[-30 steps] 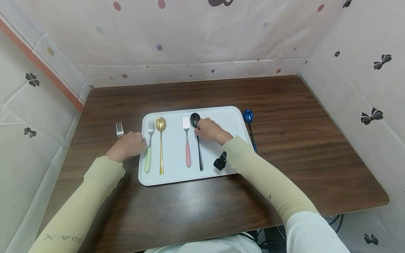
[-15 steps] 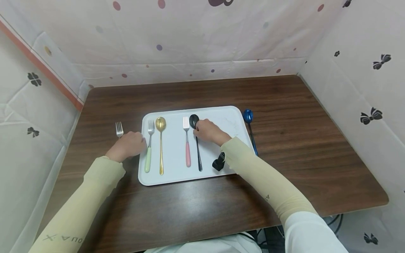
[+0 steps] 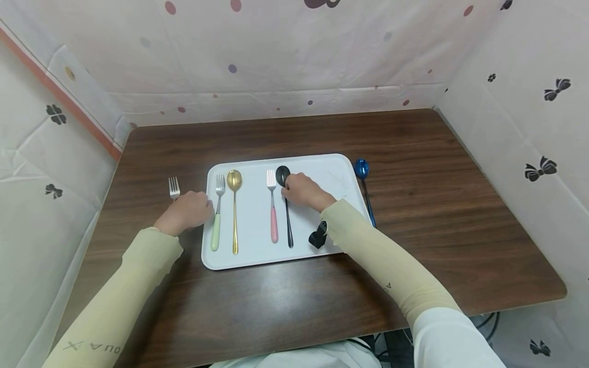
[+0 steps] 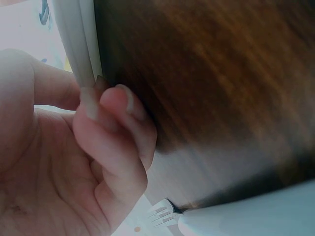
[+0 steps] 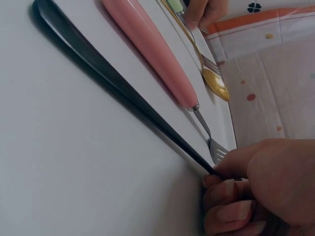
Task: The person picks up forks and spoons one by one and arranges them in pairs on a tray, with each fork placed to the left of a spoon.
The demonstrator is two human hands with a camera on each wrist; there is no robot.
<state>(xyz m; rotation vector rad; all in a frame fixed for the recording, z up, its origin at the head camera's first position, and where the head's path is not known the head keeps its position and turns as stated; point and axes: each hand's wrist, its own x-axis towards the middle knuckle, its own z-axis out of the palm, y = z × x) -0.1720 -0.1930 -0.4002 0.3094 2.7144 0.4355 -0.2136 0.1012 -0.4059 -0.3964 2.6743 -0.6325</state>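
On the white tray [image 3: 250,214] lie, from left to right, a green-handled fork [image 3: 215,232], a gold spoon [image 3: 234,214], a pink-handled fork [image 3: 273,225] and a black spoon [image 3: 289,227]. My right hand [image 3: 306,191] pinches the black spoon's neck between thumb and fingers, just below the bowl, its handle slanting over the tray in the right wrist view. The left hand [image 3: 187,210] grips the tray's left edge; in the left wrist view its thumb and curled fingers meet at the tray rim [image 4: 81,49].
Outside the tray on the right is a blue spoon [image 3: 361,168]. A metal fork [image 3: 174,187] lies left of the tray, its handle hidden by my left hand. The brown table [image 3: 276,301] ends at patterned curtains on the back and sides.
The right hand has shifted slightly left with the black spoon, bringing it a little closer to the pink-handled fork. My left hand stays at the tray's edge.
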